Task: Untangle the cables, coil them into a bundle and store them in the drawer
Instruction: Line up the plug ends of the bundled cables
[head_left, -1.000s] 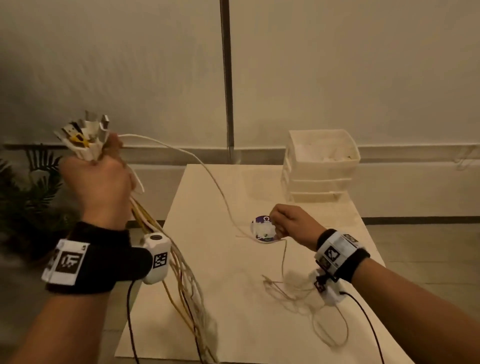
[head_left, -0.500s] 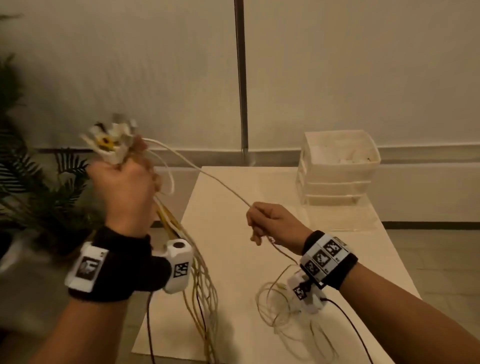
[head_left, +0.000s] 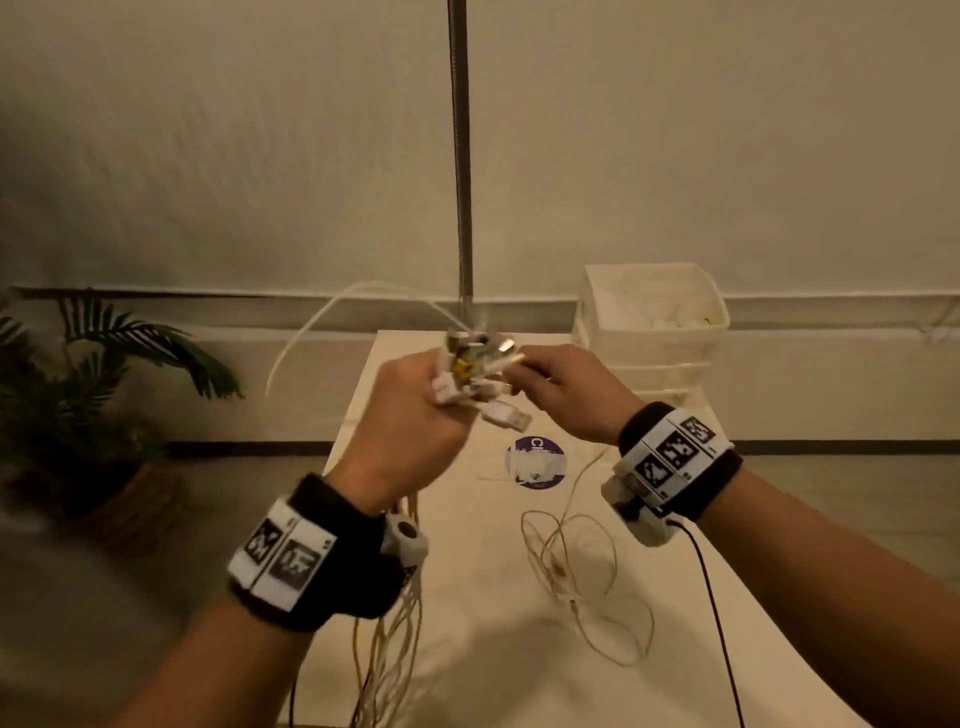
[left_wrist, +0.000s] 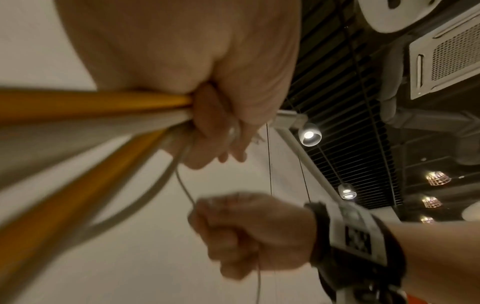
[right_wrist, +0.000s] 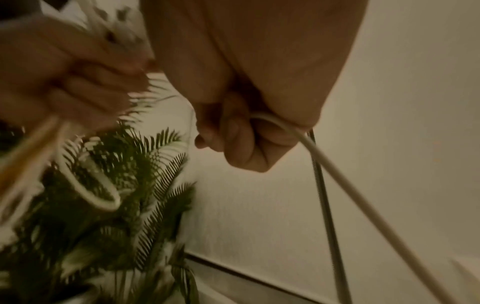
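My left hand (head_left: 415, 415) grips a bunch of white and yellow cables (head_left: 395, 623) just below their plugs (head_left: 475, 371), which stick up out of the fist. The strands hang down past my left wrist over the table's left edge. My right hand (head_left: 561, 389) is raised right beside the plugs and holds one thin white cable (right_wrist: 337, 170) in its curled fingers. That cable drops to loose loops (head_left: 582, 571) lying on the table (head_left: 467, 649). A white arc of cable (head_left: 332, 322) swings out left of the plugs. The white drawer unit (head_left: 652, 332) stands at the table's far right.
A round purple-and-white disc (head_left: 537, 462) lies in the middle of the table. A potted palm (head_left: 93, 374) stands on the floor to the left. A metal pole (head_left: 460, 156) runs up the wall behind the table. Black wrist-camera leads hang from both wrists.
My left hand has carried the plug bunch from the far left to the middle above the table. My right hand has risen from the disc, along the white cable, up to the plugs.
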